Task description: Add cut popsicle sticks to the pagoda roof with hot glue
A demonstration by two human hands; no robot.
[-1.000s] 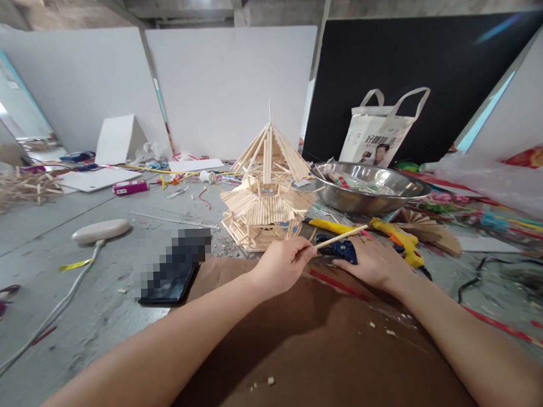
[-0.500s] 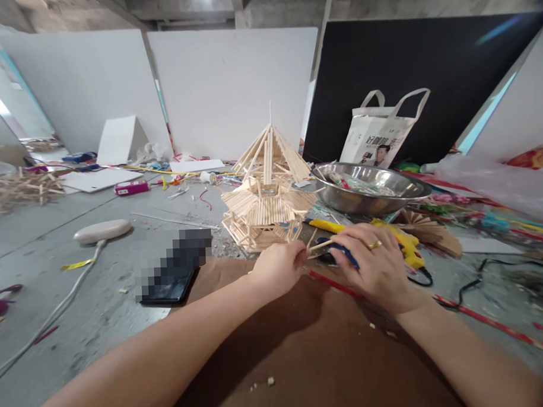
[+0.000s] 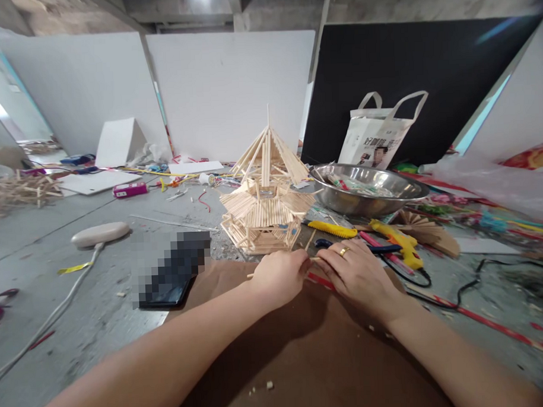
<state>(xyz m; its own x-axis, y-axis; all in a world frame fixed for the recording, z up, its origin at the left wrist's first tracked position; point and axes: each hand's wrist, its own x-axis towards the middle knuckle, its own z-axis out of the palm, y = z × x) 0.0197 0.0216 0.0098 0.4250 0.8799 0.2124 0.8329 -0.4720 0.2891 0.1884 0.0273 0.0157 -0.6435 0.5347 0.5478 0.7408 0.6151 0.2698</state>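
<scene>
Both my hands are closed on one thin wooden stick [image 3: 317, 259] over the brown cloth [image 3: 267, 340]. My left hand [image 3: 280, 276] wraps most of it, and one end pokes out on its left side. With its fingertips, my right hand [image 3: 360, 273], a gold ring on one finger, pinches the other end. Just beyond the right hand lies a tool with dark blue handles [image 3: 391, 248], its middle hidden behind the fingers. A tiered wooden stick pavilion [image 3: 267, 212] with a pointed roof frame stands upright in front of my hands, apart from them.
A yellow utility knife [image 3: 332, 228] and a yellow glue gun [image 3: 400, 246] with a black cord lie to the right. Behind them stand a steel basin [image 3: 369, 194] and a white bag [image 3: 373, 134]. A black phone [image 3: 167, 290] and a white cabled device [image 3: 101, 234] lie left.
My right hand has let go of the blue-handled tool, which now lies beyond it, and has moved to the stick beside my left hand. The view has shifted slightly.
</scene>
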